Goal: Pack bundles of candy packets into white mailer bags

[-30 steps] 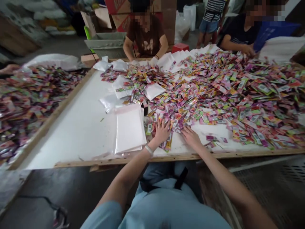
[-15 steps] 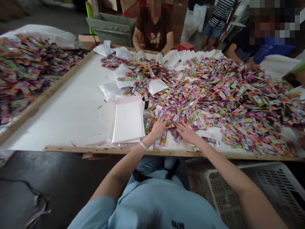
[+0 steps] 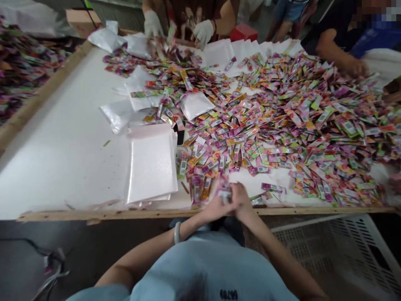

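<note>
My left hand (image 3: 218,208) and my right hand (image 3: 242,200) meet just above the table's front edge, slightly smeared by motion. Between them is a small bunch of colourful snack packets (image 3: 223,189), purple and pink with a silvery label side showing. Fingers of both hands close around this bunch; some of them are hidden. A few more packets (image 3: 200,188) lie on the table just left of the bunch. Farther left sits a stack of white bubble mailers (image 3: 152,165). Beyond my hands spreads a large heap of the same packets (image 3: 266,121).
A raised wooden strip (image 3: 125,214) edges the white table. Filled mailers (image 3: 115,113) and a dark phone-like object (image 3: 180,133) lie beyond the stack. Across the table a person's gloved hands (image 3: 203,32) handle packets; another person's arm (image 3: 338,54) reaches in. A plastic crate (image 3: 338,238) stands below right.
Both hands have drawn back from the heap towards my body and come together, now with a bunch of packets between them. My view has tilted down. The opposite person's gloved hands have risen.
</note>
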{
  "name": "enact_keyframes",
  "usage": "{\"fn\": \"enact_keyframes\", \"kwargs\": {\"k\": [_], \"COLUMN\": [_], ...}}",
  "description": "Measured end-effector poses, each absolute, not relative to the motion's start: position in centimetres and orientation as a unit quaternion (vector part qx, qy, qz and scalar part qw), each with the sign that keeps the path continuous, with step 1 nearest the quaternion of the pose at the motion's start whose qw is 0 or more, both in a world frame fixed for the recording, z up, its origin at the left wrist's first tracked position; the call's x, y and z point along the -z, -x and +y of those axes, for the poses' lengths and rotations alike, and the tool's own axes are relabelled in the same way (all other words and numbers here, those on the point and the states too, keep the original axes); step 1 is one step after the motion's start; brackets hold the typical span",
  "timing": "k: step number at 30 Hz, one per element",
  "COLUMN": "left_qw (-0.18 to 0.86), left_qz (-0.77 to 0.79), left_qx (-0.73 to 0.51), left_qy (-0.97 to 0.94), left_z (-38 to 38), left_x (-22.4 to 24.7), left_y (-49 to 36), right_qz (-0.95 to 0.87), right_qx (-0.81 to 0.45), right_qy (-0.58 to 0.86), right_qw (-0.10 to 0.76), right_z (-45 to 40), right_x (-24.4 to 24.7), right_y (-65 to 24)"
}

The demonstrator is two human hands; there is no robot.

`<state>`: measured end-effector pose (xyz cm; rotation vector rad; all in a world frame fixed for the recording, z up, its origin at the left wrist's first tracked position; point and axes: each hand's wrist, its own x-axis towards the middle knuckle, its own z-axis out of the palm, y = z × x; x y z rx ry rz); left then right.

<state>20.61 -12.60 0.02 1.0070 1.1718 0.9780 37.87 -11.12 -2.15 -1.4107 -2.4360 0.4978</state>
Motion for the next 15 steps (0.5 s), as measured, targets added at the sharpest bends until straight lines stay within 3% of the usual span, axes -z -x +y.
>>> {"fn": "enact_keyframes", "kwargs": {"k": [4, 7, 11, 15], "left_qw": [0.581, 0.68, 0.825, 0.793], "left_qz": [0.578, 0.526, 0.425, 0.467], "left_qx": [-0.479, -0.394, -0.189, -0.227], "left_qy": [-0.315, -0.327, -0.321, -0.319], "left_z": [-9.1, -9.8, -12.0, -9.8], "left_x": [-0.3, -1.0, -1.9, -2.7], "left_y": [-20.7, -19.0, -18.3, -19.5], "right_qz": [-0.817, -0.712, -0.589, -0.544], "right_qx": [-0.238, -0.156, -0.084, -0.105], "right_qy": [0.482, 0.63, 0.794, 0.832], "right_qw": [0.208, 0.267, 0.128, 0.012], "right_z": [-8.3, -1.4, 5.9, 7.1], "right_x": [-0.4, -1.3, -1.3, -0.6], "right_y": [-39.5, -43.2, -44.7, -44.3]}}
